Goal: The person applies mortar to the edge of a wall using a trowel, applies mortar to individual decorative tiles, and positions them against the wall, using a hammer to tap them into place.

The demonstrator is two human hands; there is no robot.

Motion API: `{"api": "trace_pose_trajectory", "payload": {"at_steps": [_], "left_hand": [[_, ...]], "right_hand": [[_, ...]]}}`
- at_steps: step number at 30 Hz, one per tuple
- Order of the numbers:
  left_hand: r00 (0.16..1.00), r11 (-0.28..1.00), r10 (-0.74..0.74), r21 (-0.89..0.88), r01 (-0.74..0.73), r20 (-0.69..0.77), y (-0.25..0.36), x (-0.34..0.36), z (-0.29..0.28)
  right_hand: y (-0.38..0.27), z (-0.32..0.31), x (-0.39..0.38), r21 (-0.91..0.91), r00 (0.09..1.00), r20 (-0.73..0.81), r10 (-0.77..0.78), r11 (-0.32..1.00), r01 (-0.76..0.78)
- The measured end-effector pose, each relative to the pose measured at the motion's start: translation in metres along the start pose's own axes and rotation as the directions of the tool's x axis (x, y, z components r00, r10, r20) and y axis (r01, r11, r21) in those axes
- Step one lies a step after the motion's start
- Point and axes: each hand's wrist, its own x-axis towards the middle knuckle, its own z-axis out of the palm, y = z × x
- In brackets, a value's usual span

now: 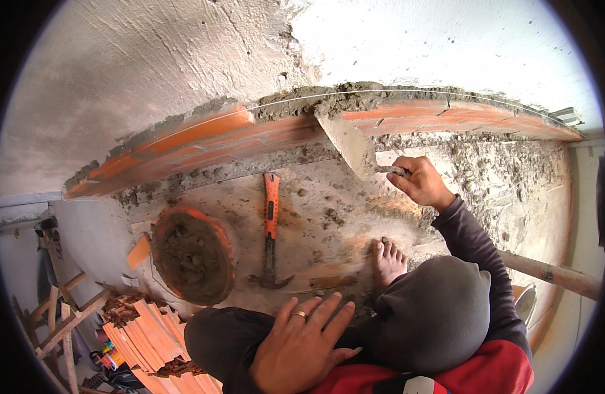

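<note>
My right hand (421,180) grips the handle of a trowel (348,141). Its mortar-covered blade points up and left, the tip touching the wet mortar on top of an orange brick row (204,134). A thin string line runs along the top of that row. My left hand (302,345) rests flat on my left knee, fingers spread, a ring on one finger, holding nothing. My bare foot (388,259) stands on the mortar-spattered platform (315,203). An orange-handled hammer (270,230) lies on the platform between the bucket and my foot.
An orange bucket (192,253) of grey mortar sits at the left of the platform. Stacked orange bricks (148,331) and a wooden frame (59,315) lie below at the lower left. A metal pipe (552,272) runs at the right. A plastered wall (184,52) rises behind.
</note>
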Motion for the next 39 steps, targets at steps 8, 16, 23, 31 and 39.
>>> {"api": "trace_pose_trajectory", "payload": {"at_steps": [8,16,23,31,39], "left_hand": [[0.999,1.000,0.023,-0.014,-0.023,-0.025,0.004,-0.003,-0.002],[1.000,1.000,0.027,-0.003,-0.027,-0.012,0.004,-0.003,-0.001],[1.000,1.000,0.019,-0.010,-0.019,-0.023,0.004,-0.001,-0.002],[0.997,0.998,0.065,0.004,-0.065,-0.052,0.005,-0.003,0.002],[0.991,0.994,0.106,0.006,-0.106,-0.082,0.012,-0.007,-0.002]], "right_hand": [[0.018,-0.018,-0.011,0.016,0.999,-0.023,0.031,0.999,-0.031],[0.026,-0.037,-0.032,-0.023,0.985,-0.095,0.142,0.989,-0.145],[-0.008,-0.073,-0.064,-0.311,0.981,-0.185,0.064,0.943,-0.120],[-0.119,-0.165,-0.043,-0.165,0.870,0.465,0.161,0.982,-0.094],[-0.113,-0.188,-0.002,-0.536,0.910,0.206,0.360,0.820,-0.203]]}}
